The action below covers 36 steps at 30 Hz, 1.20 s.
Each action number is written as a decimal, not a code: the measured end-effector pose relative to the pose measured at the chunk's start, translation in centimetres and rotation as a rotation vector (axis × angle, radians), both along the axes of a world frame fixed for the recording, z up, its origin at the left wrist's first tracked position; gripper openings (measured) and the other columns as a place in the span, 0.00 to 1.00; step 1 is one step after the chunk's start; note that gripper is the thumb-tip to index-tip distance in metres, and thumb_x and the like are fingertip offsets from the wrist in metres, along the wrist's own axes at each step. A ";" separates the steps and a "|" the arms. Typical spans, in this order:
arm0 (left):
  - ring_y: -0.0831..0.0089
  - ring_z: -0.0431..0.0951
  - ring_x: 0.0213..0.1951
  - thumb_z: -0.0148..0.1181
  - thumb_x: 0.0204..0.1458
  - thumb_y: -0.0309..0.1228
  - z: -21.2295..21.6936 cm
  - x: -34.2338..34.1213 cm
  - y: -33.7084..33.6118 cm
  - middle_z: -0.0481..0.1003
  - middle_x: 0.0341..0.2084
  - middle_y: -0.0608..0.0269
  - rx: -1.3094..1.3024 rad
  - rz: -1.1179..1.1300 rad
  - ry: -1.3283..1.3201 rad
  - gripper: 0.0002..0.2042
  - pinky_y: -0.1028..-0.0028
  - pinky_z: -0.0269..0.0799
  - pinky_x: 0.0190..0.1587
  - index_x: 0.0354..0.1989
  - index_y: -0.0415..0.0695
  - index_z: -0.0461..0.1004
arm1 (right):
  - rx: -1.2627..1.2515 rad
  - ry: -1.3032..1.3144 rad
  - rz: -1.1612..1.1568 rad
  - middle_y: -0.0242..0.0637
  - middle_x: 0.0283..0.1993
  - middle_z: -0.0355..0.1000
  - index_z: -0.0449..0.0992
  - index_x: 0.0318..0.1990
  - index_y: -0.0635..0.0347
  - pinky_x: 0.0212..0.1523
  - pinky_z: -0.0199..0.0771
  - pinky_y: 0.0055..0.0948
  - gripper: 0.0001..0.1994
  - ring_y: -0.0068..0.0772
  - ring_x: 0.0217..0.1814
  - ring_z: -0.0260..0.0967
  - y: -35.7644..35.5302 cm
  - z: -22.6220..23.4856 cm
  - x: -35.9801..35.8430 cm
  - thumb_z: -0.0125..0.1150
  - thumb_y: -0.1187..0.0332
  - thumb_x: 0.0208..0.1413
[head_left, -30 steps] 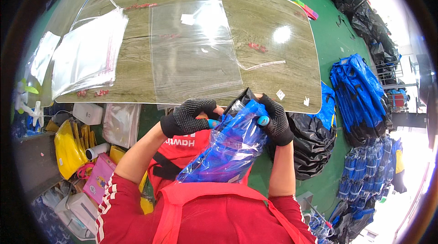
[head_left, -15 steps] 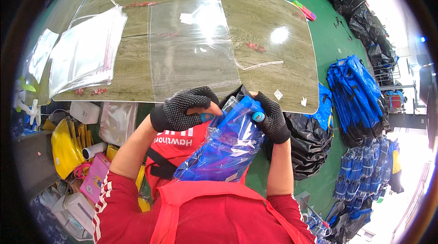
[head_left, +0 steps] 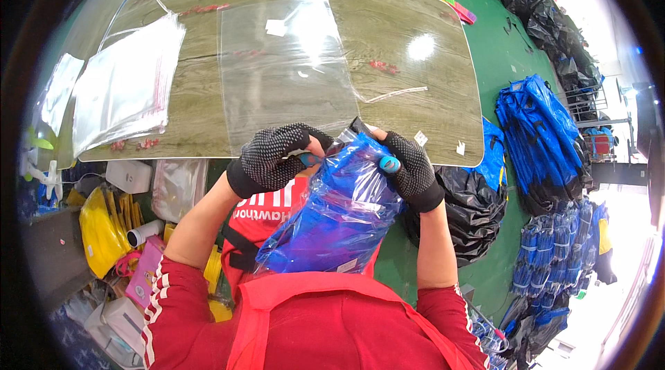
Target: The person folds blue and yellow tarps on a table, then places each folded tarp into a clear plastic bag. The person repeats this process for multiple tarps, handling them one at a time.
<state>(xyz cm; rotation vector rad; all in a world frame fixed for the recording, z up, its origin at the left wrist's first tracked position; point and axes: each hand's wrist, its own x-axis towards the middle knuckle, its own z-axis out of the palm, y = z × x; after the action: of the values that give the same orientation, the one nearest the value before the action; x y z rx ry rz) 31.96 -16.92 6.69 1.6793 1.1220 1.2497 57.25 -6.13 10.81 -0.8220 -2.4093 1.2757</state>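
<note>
At the near edge of the large wood-patterned table [head_left: 405, 103] slants a shiny blue folded bundle in clear plastic [head_left: 339, 204]. At its table-side end, the black dotted-gloved left hand [head_left: 276, 154] and similarly gloved right hand [head_left: 411, 168] pinch it, thumb against fingers.

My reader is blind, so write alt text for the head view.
A gloved right hand holds a plastic-wrapped blue bundle, the gloved left hand at its upper edge, beside a wood-patterned table bearing clear bags. Farther right are blue heaps.
</note>
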 end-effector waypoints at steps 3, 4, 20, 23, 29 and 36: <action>0.70 0.77 0.40 0.57 0.54 0.21 -0.5 -0.4 0.4 0.78 0.37 0.58 -0.165 -0.083 -0.175 0.05 0.72 0.71 0.46 0.39 0.38 0.75 | 0.111 -0.001 0.000 0.48 0.48 0.74 0.68 0.58 0.63 0.52 0.69 0.34 0.24 0.43 0.51 0.73 -0.4 -0.3 0.0 0.47 0.54 0.63; 0.71 0.76 0.41 0.57 0.54 0.21 -0.7 -0.4 0.5 0.78 0.38 0.58 -0.246 -0.128 -0.262 0.06 0.73 0.71 0.47 0.40 0.37 0.74 | 0.117 -0.021 0.001 0.48 0.47 0.75 0.68 0.58 0.63 0.52 0.69 0.33 0.25 0.43 0.50 0.73 -0.7 -0.5 0.0 0.47 0.52 0.63; 0.63 0.76 0.40 0.59 0.55 0.29 -0.5 4.0 1.0 0.74 0.33 0.56 -0.015 -0.328 -0.233 0.07 0.67 0.71 0.46 0.37 0.39 0.73 | -0.599 0.137 0.040 0.29 0.43 0.68 0.68 0.44 0.61 0.50 0.66 0.27 0.33 0.24 0.47 0.64 -0.3 -1.6 4.4 0.80 0.54 0.33; 0.62 0.76 0.41 0.58 0.55 0.27 -0.2 4.6 0.5 0.75 0.34 0.55 -0.092 -0.347 -0.419 0.07 0.67 0.70 0.48 0.40 0.38 0.74 | -0.560 0.184 0.004 0.35 0.45 0.70 0.68 0.43 0.62 0.51 0.67 0.31 0.30 0.31 0.48 0.67 -0.4 -1.2 4.6 0.79 0.59 0.35; 0.58 0.77 0.40 0.61 0.52 0.25 -1.5 4.3 0.9 0.76 0.34 0.53 0.070 -0.380 -0.320 0.05 0.65 0.72 0.43 0.36 0.39 0.76 | -0.552 0.183 0.097 0.38 0.46 0.71 0.69 0.44 0.62 0.51 0.68 0.32 0.29 0.33 0.48 0.68 -0.6 -0.8 4.5 0.79 0.67 0.33; 0.64 0.77 0.33 0.61 0.51 0.24 -1.4 4.1 1.5 0.75 0.30 0.58 0.116 -0.207 -0.208 0.06 0.70 0.72 0.35 0.36 0.40 0.73 | -0.536 0.148 0.010 0.35 0.46 0.72 0.71 0.48 0.65 0.53 0.68 0.32 0.33 0.29 0.49 0.68 -0.5 -1.3 4.5 0.80 0.60 0.34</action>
<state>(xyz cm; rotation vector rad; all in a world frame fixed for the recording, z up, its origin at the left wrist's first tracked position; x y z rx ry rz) 36.08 -15.45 5.31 1.6587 0.7455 1.3404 61.77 -6.61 9.54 -0.8075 -1.9775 1.9501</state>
